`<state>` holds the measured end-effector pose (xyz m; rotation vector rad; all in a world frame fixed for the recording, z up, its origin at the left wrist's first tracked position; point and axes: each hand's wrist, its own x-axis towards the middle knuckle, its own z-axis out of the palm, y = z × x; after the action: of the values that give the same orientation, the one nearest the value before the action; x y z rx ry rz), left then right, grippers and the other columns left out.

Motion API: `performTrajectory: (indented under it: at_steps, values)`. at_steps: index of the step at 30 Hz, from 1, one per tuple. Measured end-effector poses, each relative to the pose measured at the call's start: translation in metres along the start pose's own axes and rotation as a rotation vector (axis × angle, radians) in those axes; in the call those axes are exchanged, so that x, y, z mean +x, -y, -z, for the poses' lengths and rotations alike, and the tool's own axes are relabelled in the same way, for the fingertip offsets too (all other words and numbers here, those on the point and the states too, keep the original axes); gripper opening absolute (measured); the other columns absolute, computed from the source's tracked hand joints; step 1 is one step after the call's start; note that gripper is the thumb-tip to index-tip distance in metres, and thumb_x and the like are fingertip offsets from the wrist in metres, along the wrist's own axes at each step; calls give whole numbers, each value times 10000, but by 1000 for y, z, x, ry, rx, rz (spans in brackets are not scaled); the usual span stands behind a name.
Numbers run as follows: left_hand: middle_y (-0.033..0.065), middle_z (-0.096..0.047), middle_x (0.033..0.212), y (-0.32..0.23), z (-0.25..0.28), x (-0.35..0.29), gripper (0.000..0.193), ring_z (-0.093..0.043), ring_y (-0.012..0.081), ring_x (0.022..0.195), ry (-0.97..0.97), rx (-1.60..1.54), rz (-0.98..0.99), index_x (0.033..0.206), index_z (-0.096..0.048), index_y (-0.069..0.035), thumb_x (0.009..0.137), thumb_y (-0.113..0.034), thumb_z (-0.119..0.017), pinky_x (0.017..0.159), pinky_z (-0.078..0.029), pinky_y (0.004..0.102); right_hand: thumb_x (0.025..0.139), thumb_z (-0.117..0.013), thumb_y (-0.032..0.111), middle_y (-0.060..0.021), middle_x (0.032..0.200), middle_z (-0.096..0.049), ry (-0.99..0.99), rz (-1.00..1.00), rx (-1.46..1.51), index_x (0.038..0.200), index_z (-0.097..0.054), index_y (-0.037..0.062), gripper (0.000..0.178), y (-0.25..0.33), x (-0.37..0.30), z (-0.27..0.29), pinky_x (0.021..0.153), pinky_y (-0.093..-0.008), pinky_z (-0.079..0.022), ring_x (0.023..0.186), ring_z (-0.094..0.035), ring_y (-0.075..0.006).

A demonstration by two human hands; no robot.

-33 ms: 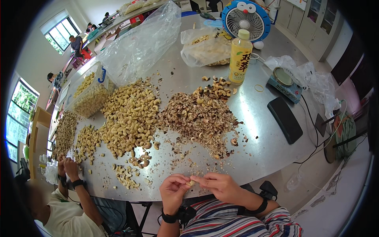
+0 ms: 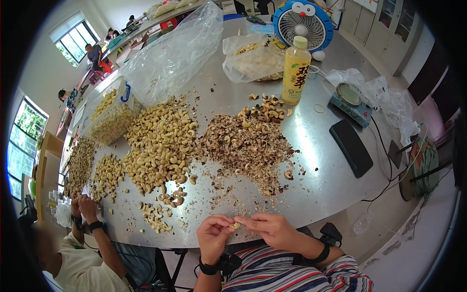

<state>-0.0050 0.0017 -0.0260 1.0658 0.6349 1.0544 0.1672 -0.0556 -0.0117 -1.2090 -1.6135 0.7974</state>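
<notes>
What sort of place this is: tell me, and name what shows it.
Probably a small food-processing workroom: a heap of pale cashews and a heap of brown flakes lie on a metal table, with a co-worker seated alongside.

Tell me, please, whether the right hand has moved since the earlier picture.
No, the right hand shows no visible shift in any direction; it sits at the same place against the table.

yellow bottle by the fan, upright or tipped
Upright: the yellow bottle stands on its base on the metal table, pale cap at the top.
</notes>
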Motion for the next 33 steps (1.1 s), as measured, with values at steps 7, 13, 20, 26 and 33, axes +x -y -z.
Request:
performTrajectory:
  at_steps: [7,13,20,26,33]
  values:
    - [118,-555,918,0,0,2,206,-574,169,862,18,13,-17,874,-523,22,729,144,-602,772,-496,260,820,-548,3,-93,766,-552,78,-216,322,1189,-548,89,378,4,4,8,609,-236,-441,648,-530,-153]
    - [123,-548,929,0,-1,1,221,-572,178,878,21,3,-18,891,-517,29,727,156,-592,790,-492,264,836,-544,31,-112,739,-551,102,-261,410,1202,-534,91,371,5,4,8,609,-242,-425,631,-509,-153]
    - [137,-550,938,-7,-5,-1,223,-574,197,894,18,65,-21,908,-510,39,737,167,-574,806,-494,281,818,-555,26,-138,772,-565,96,-119,152,1210,-524,99,400,7,4,10,606,-286,-455,647,-549,-264]
    - [152,-558,941,-10,-5,-2,200,-587,211,896,35,155,-51,908,-506,47,752,161,-559,795,-508,286,799,-551,-1,-130,781,-570,110,-100,130,1222,-518,122,442,8,4,12,607,-292,-465,645,-556,-255]
    - [154,-560,939,-11,-6,-2,196,-590,213,896,33,186,-60,908,-506,48,756,165,-547,786,-513,282,793,-534,-23,-123,776,-568,92,-89,164,1219,-523,127,451,3,1,9,608,-286,-464,641,-557,-237]
